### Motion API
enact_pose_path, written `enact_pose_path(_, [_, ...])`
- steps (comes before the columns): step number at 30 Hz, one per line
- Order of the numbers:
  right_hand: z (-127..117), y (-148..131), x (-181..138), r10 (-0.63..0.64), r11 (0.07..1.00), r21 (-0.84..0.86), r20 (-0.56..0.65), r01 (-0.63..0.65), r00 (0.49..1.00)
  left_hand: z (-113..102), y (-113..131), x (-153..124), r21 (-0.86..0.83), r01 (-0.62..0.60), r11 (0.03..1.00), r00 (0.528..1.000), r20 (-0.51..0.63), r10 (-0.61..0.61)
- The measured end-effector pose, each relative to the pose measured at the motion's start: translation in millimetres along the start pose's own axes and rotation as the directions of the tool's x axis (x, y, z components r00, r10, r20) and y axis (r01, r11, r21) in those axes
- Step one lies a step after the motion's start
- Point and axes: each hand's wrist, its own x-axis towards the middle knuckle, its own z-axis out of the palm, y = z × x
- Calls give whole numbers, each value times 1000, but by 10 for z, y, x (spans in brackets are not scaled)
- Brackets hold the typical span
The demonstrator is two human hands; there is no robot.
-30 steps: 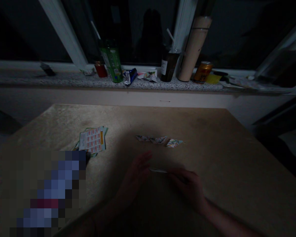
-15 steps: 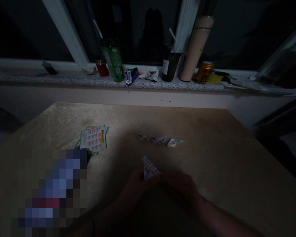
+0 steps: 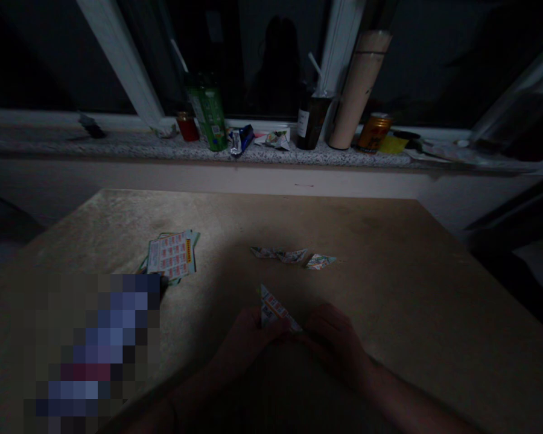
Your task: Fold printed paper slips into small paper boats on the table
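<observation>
A printed slip of paper [image 3: 274,310], folded into a triangle, is held low over the near middle of the table. My left hand [image 3: 247,337] pinches its left and lower edge, the thumb lying across the front. At the paper's right corner, the curled fingers of my right hand [image 3: 337,334] close on the tip; dim light hides the exact contact. Beyond my hands lie a folded paper strip with pointed ends [image 3: 278,254] and a smaller folded paper piece [image 3: 321,261] at its right. A stack of printed slips [image 3: 171,256] rests farther left.
A blurred-out bluish object [image 3: 104,337] lies on the table [image 3: 371,229] at the left. Along the stone windowsill [image 3: 262,155] stand a green container [image 3: 212,117], a dark cup with a straw [image 3: 311,123], a tall pinkish cylinder [image 3: 359,90], an orange can [image 3: 374,132] and wrappers.
My right hand has shifted slightly right, and its fingers have curled more. More of the folded paper's right side now shows between my hands. The pieces on the table have stayed put.
</observation>
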Motion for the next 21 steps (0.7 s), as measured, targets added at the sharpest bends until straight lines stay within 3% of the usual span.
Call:
enact_pose_path(5, [28, -13, 10, -27, 1000, -1, 156, 28, 987, -37, -19, 15, 55, -31, 998, 994, 106, 25])
enact_pose_path(10, [48, -7, -10, 15, 998, 59, 202, -28, 979, -37, -25, 14, 56, -66, 996, 990, 130, 58])
enact_pose_path(18, [16, -124, 21, 259, 903, 259, 306, -342, 916, 2, -107, -6, 73, -76, 994, 989, 133, 65])
enact_pose_path(21, [32, -153, 10, 335, 855, 296, 314, -427, 889, 19, -113, -25, 110, -12, 994, 998, 69, 4])
